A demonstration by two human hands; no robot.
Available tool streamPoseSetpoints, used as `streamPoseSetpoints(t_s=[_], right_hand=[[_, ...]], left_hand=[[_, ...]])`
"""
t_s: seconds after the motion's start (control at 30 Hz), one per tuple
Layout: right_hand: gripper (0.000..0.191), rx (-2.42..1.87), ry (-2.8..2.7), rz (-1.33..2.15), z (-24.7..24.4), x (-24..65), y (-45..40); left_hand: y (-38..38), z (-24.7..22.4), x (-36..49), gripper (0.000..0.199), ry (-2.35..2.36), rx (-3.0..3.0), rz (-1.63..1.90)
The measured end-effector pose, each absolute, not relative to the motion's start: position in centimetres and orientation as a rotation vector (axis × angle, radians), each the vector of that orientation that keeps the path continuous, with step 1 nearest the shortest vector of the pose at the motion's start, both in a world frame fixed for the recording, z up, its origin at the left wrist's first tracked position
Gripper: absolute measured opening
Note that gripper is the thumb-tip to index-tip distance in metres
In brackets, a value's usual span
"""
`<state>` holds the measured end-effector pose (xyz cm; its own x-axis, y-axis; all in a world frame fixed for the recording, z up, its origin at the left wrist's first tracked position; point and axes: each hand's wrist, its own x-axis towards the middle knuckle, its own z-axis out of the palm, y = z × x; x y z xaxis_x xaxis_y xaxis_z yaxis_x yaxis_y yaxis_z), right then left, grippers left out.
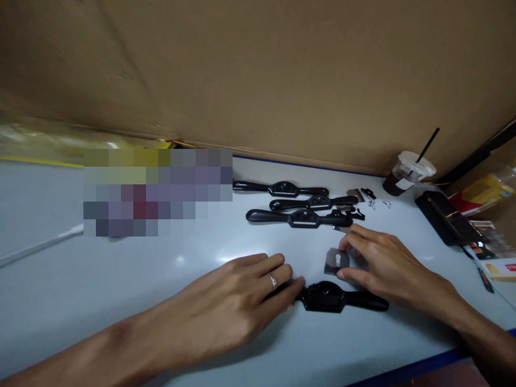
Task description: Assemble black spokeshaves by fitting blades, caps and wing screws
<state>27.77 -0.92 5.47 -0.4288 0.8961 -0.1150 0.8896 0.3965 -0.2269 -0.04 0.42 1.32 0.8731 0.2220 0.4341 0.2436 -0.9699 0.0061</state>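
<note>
Table [100, 279]: pale, glossy, blue-edged
Wall [258, 80]: brown, behind
Cup [405, 177]: far right, near wall
Left hand [245, 295]: over the tool's [323, 300] left handle; whether gripping, cannot tell
Right hand [389, 260]: pinching the blade [331, 262], just beyond the tool

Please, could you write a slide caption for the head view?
Left hand holding a black spokeshave, right hand pinching a slotted blade, with three more spokeshaves lying beyond.
</note>
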Motion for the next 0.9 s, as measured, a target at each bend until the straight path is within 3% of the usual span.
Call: streamPoseSetpoints(t_s=[0.17, 0.3, 0.43, 0.9], right_hand=[[0.031, -1.672, -2.343, 0.728, 5.0, 27.7, -0.5], [0.008, -1.529, -2.094, 0.880, 4.6, 27.0, -0.1], [0.009, -1.432, -1.966, 1.055, 4.3, 26.4, -0.6], [0.011, -1.442, -1.967, 1.109, 4.5, 26.1, -1.2]], left_hand=[[0.3, 1.8, -0.2, 0.027, -0.325, -2.978, -0.635], [0.3, 1.9, 0.0, 0.027, -0.311, -2.962, -0.642], [0.4, 1.9, -0.1, 0.028, -0.315, -2.947, -0.638], [0.4, 1.9, 0.1, 0.026, -0.300, -2.962, -0.669]])
